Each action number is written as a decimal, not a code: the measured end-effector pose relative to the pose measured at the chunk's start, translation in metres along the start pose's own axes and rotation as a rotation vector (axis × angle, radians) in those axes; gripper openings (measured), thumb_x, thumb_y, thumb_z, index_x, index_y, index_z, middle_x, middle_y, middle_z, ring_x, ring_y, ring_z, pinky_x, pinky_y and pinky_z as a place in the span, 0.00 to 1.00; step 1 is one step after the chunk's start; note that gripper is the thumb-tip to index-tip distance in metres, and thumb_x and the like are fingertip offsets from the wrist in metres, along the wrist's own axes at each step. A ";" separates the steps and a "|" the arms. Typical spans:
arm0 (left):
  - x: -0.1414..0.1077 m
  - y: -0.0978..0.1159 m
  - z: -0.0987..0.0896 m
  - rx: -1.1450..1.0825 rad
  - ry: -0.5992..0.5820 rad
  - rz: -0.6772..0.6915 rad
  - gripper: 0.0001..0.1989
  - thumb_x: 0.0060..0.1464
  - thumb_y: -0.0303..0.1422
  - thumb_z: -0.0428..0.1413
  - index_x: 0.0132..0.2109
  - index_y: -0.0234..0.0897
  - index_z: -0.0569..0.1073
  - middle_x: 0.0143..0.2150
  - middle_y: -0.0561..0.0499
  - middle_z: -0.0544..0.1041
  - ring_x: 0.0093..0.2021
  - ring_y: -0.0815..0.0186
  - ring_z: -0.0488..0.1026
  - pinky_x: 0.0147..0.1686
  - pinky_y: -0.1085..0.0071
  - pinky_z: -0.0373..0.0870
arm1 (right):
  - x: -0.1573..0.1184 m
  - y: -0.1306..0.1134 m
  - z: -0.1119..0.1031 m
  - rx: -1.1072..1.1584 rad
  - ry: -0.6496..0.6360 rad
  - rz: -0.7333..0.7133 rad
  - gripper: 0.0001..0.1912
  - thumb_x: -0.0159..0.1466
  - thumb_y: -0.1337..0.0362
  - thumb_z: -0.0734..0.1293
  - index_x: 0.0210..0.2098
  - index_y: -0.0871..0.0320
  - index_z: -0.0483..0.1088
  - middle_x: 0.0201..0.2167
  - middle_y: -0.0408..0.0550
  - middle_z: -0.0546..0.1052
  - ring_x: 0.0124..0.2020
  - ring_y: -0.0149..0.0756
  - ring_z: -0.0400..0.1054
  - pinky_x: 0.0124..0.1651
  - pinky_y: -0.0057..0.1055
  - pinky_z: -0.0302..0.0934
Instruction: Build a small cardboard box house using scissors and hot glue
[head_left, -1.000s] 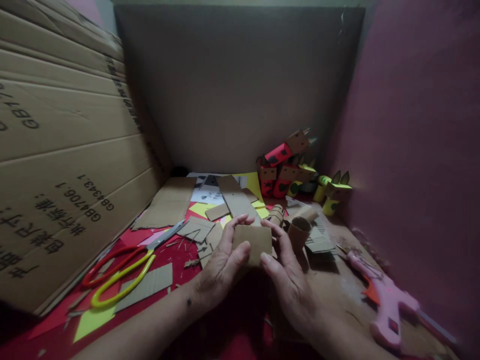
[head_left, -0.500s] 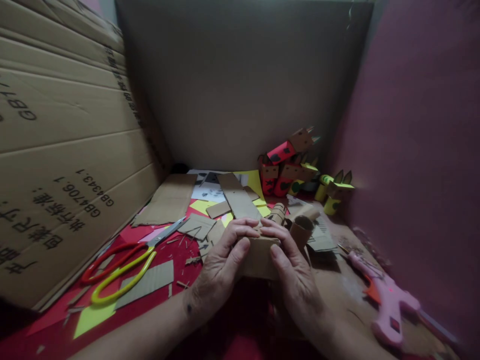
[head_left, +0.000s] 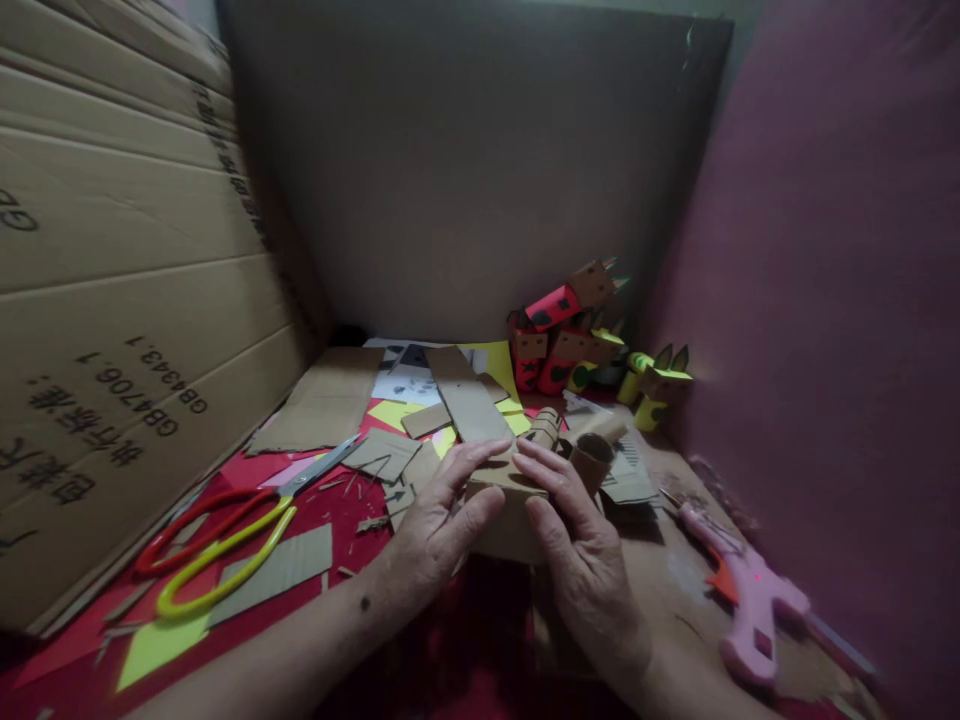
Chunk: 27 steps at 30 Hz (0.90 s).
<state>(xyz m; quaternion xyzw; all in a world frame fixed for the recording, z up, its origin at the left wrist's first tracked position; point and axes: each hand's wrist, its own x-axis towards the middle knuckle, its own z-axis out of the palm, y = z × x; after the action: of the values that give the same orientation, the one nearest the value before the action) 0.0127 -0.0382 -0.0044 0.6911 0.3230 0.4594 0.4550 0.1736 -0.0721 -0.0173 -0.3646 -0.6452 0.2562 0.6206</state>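
Note:
A small folded cardboard piece [head_left: 506, 520] is between my two hands, low in the middle of the head view. My left hand [head_left: 442, 520] grips its left side, thumb on the near edge and fingers over the top. On the right side, my right hand [head_left: 574, 525] grips it the same way. The fingertips of the two hands nearly meet on top. Just beyond lies a long cardboard strip [head_left: 465, 390]. An upright cardboard tube [head_left: 592, 460] stands close to my right fingers.
Scissors [head_left: 289, 495] with red and yellow handles lie at the left among scraps. A pink glue gun [head_left: 754, 590] rests at the right. Red and yellow paper-tube figures [head_left: 555, 350] stand at the back. A large cardboard panel [head_left: 135, 280] rises on the left.
The view has shifted slightly, so most things appear a little further left. My left fingers have lifted and spread a little on the cardboard piece; both hands stay on it.

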 end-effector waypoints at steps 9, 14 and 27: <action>0.003 -0.005 -0.006 -0.053 0.003 -0.032 0.16 0.60 0.47 0.54 0.51 0.47 0.73 0.53 0.48 0.71 0.45 0.60 0.71 0.38 0.69 0.70 | -0.003 0.002 0.005 0.287 0.075 0.144 0.10 0.63 0.64 0.69 0.43 0.42 0.73 0.59 0.43 0.69 0.63 0.45 0.60 0.65 0.51 0.52; 0.003 -0.006 -0.005 -0.081 -0.005 -0.034 0.17 0.60 0.48 0.53 0.51 0.47 0.73 0.51 0.47 0.73 0.43 0.61 0.72 0.37 0.68 0.72 | -0.003 0.002 0.005 0.299 0.100 0.158 0.10 0.62 0.64 0.70 0.42 0.43 0.73 0.59 0.43 0.69 0.62 0.46 0.62 0.65 0.54 0.50; 0.000 0.004 -0.007 0.117 0.057 0.267 0.09 0.55 0.26 0.59 0.41 0.46 0.73 0.57 0.49 0.65 0.63 0.56 0.59 0.62 0.51 0.58 | -0.002 0.006 0.004 0.070 0.041 0.135 0.08 0.63 0.63 0.68 0.43 0.46 0.70 0.56 0.45 0.67 0.61 0.43 0.61 0.64 0.48 0.53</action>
<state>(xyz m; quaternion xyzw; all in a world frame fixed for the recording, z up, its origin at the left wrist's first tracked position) 0.0064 -0.0376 -0.0001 0.7399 0.2671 0.5158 0.3394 0.1703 -0.0701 -0.0238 -0.3904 -0.5972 0.3123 0.6273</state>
